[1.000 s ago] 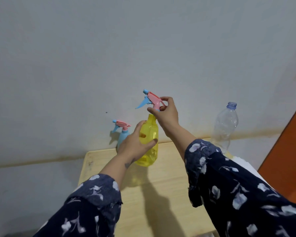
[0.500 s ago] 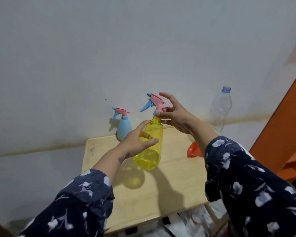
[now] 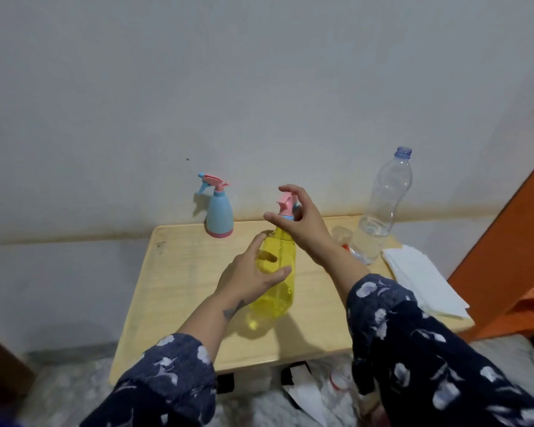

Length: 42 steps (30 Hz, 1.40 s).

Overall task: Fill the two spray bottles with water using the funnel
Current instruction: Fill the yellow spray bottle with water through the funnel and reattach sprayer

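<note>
A yellow spray bottle [image 3: 276, 291] stands on the light wooden table [image 3: 182, 288]. My left hand [image 3: 250, 275] wraps around its body from the left. My right hand [image 3: 302, 223] curls over its pink spray head [image 3: 285, 204], thumb at the blue collar and forefinger arched above. A blue spray bottle [image 3: 219, 215] with a pink head stands at the table's back edge by the wall. A clear plastic water bottle [image 3: 381, 208], uncapped and holding a little water, stands at the back right. Only a red sliver of the funnel [image 3: 345, 247] shows behind my right forearm.
A stack of white paper napkins [image 3: 423, 280] lies on the table's right edge. Orange furniture [image 3: 506, 241] stands close on the right. The grey wall [image 3: 259, 87] runs right behind the table. Papers and an empty bottle [image 3: 336, 392] lie on the floor in front.
The yellow bottle has come down from mid-air and nearer to me, onto the table. Its spray head has turned, and my right hand has shifted its hold over it.
</note>
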Motion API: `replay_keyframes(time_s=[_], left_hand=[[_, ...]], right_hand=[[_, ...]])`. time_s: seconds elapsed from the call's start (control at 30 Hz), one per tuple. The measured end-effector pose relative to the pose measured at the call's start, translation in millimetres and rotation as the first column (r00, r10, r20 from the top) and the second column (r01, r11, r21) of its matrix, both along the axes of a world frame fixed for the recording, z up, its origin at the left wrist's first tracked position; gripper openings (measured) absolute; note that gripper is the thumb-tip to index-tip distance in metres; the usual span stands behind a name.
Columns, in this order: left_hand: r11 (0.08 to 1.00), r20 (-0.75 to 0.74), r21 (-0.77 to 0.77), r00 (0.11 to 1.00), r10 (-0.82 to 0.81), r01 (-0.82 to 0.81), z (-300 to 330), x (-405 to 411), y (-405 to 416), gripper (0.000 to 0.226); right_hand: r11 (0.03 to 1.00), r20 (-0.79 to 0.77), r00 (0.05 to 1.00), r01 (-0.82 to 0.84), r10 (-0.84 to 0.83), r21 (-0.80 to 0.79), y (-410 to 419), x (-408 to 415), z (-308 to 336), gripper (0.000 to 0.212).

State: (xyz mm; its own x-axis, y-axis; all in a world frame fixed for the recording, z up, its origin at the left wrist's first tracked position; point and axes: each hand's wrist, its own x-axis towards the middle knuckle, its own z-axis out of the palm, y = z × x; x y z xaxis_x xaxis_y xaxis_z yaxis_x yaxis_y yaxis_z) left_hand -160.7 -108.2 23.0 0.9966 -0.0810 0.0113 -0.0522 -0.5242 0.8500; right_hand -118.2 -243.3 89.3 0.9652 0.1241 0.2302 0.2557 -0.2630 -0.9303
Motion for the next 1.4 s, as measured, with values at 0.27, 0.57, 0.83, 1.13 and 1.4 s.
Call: replay_keyframes(time_s=[0.27, 0.57, 0.83, 1.13, 1.4], left_hand=[[0.987, -0.027, 0.053, 0.988, 0.151, -0.15, -30.8, -35.1, -40.1, 0.075], [0.967, -0.034, 0.08, 0.969, 0.246, -0.243, -41.5, -62.1, -71.5, 0.075], [0.936, -0.006, 0.15, 0.947, 0.322, -0.317, -38.1, -73.2, -86.7, 0.072], [0.924, -0.009, 0.158, 0.935, 0.354, -0.348, -44.0, -72.2, -85.6, 0.071], [0.878, 0.073, 0.286, 0.922, 0.38, -0.384, -37.7, -58.4, -97.6, 0.08]], right_hand=[[0.976, -0.168, 0.961, -0.213, 0.218, 0.045, -53.0, -13.6, -18.6, 0.058], [0.963, -0.182, 0.949, -0.267, 0.257, -0.029, -67.1, -34.5, -31.7, 0.049], [0.976, -0.047, 0.98, -0.197, 0.193, -0.09, -67.2, -42.5, -41.8, 0.051], [0.973, -0.13, 0.966, -0.229, 0.224, -0.029, -76.9, -34.9, -40.8, 0.062], [0.981, -0.061, 0.992, 0.095, -0.107, -0.167, -49.6, -32.3, -58.0, 0.08]])
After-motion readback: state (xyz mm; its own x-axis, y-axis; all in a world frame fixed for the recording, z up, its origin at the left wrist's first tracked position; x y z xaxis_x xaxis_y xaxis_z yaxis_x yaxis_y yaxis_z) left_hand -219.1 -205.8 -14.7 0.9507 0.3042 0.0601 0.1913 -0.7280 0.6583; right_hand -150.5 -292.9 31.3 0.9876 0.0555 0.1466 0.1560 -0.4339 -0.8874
